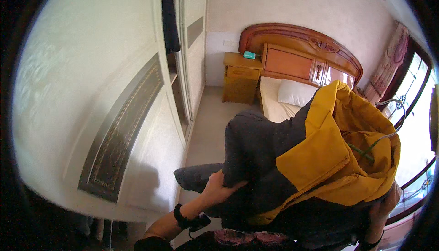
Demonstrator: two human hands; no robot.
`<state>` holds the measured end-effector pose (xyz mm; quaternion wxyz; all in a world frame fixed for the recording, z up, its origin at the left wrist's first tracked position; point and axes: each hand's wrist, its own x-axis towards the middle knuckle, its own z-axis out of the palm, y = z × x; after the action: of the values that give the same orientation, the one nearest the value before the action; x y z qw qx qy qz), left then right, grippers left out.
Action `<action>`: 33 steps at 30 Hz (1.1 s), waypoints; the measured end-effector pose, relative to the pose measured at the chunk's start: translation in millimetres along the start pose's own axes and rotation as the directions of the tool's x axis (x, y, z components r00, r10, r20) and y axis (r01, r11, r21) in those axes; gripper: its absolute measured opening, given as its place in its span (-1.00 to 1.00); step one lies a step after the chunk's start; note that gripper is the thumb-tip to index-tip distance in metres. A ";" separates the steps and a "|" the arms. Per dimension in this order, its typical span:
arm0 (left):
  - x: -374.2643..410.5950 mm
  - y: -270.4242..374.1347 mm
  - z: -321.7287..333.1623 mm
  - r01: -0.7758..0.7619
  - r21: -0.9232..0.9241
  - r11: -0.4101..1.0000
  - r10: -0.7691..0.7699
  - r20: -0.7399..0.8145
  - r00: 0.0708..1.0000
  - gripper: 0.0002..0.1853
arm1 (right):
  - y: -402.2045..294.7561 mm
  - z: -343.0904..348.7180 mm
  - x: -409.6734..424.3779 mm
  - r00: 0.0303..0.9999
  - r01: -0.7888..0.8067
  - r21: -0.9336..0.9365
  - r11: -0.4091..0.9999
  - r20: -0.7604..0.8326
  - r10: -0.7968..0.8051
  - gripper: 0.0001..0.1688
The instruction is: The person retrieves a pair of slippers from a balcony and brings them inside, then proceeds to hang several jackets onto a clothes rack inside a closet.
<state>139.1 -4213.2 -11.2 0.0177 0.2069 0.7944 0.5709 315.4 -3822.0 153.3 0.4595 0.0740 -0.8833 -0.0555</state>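
Note:
A yellow and dark grey hooded jacket [315, 158] hangs on a hanger with a curved metal hook [404, 114] poking out past the collar. My left hand [219, 189] grips the dark fabric at the jacket's left side, near a sleeve; a black band is round that wrist. At the jacket's far right edge, my right hand [395, 198] is mostly behind the cloth, and its fingers cannot be made out.
A white sliding wardrobe door [147, 168] stands at the left, with dark clothing [170, 18] in its gap. Beyond are a wooden nightstand [241, 76] with a teal packet [249, 55], a bed with a carved headboard [288, 59] and white pillow [296, 92]. Windows [416, 127] line the right.

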 end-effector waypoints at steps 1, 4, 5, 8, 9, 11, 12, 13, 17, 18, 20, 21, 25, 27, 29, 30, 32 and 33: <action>23.9 -3.9 2.2 -0.008 0.013 1.000 0.008 0.030 1.000 -0.53 | 13.2 15.2 -0.4 0.999 -0.039 0.021 0.999 -0.002 0.040 -0.56; 82.0 -16.6 6.5 0.016 0.055 0.998 -0.018 0.043 0.999 -0.53 | 41.2 71.9 28.1 0.999 -0.038 -0.131 0.991 -0.032 0.034 -0.58; 104.8 -18.2 0.4 0.029 0.066 0.997 -0.032 0.041 0.999 -0.53 | 49.4 91.8 45.6 0.999 -0.037 -0.074 0.997 -0.033 0.035 -0.56; 166.4 -15.5 -21.8 0.077 0.079 0.994 -0.078 0.010 0.997 -0.51 | 63.7 148.9 112.4 0.992 -0.096 -0.006 0.995 0.083 0.096 -0.49; 184.6 -21.4 -31.5 0.083 0.062 0.995 -0.081 -0.022 0.996 -0.50 | 64.2 171.7 133.4 0.995 -0.060 -0.020 0.998 0.078 0.062 -0.48; 224.2 -30.5 -48.5 0.095 0.037 0.995 -0.092 -0.066 0.994 -0.48 | 69.1 215.5 168.1 0.998 -0.003 -0.036 0.999 0.067 0.006 -0.45; 240.4 -33.3 -55.4 0.102 0.030 0.994 -0.099 -0.090 0.991 -0.48 | 72.6 236.7 182.7 0.998 0.025 -0.032 0.999 0.055 -0.023 -0.44; 257.7 -38.9 -61.4 0.107 0.022 0.994 -0.104 -0.113 0.988 -0.47 | 76.5 257.2 196.6 0.998 0.052 -0.030 0.998 0.043 -0.051 -0.43; 341.0 -78.5 -84.1 0.185 0.043 0.982 -0.180 -0.098 0.979 -0.44 | 84.5 330.3 244.9 0.996 0.081 -0.069 0.994 0.040 -0.078 -0.42; 363.5 -88.7 -87.2 0.207 0.022 0.978 -0.205 -0.078 0.976 -0.43 | 82.4 350.0 260.8 0.995 0.104 -0.082 0.991 0.005 -0.104 -0.46; 409.7 -113.1 -91.3 0.214 -0.010 0.977 -0.215 -0.060 0.975 -0.44 | 90.8 386.5 283.4 0.995 0.047 0.020 0.999 0.083 -0.048 -0.52; 435.3 -125.9 -94.7 0.187 -0.025 0.982 -0.188 -0.077 0.979 -0.47 | 100.0 401.7 293.5 0.995 0.091 -0.045 0.995 0.053 -0.089 -0.51; 550.3 -155.9 -102.9 0.107 -0.041 0.993 -0.105 0.052 0.993 -0.31 | 147.2 453.5 322.5 0.989 0.144 -0.230 0.962 0.014 -0.144 -0.40; 608.9 -171.0 -102.7 0.087 0.004 0.996 -0.087 0.065 0.994 -0.25 | 161.6 472.0 335.8 0.995 0.087 -0.220 0.972 -0.023 -0.094 -0.37; 665.2 -184.3 -100.8 0.058 -0.011 0.998 -0.057 0.108 0.993 -0.20 | 180.0 490.8 351.7 0.998 0.041 -0.232 0.972 -0.032 -0.050 -0.38; 692.4 -186.5 -99.6 0.027 -0.034 0.999 -0.022 0.126 0.992 -0.18 | 194.1 497.2 351.3 0.999 0.001 -0.238 0.971 -0.040 -0.011 -0.40; 749.7 -192.4 -94.9 -0.011 -0.029 1.000 0.016 0.202 0.979 -0.15 | 223.1 506.2 349.4 0.996 -0.088 -0.254 0.963 -0.044 0.080 -0.46; 775.8 -196.6 -94.4 -0.013 0.015 1.000 0.009 0.251 0.968 -0.15 | 235.8 514.8 355.4 0.994 -0.108 -0.241 0.965 -0.027 0.105 -0.50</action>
<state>-655.4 -4079.1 3.3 0.1132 0.2818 0.7892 0.5338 -327.0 -3639.4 183.9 0.4738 -0.0297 -0.8693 -0.1375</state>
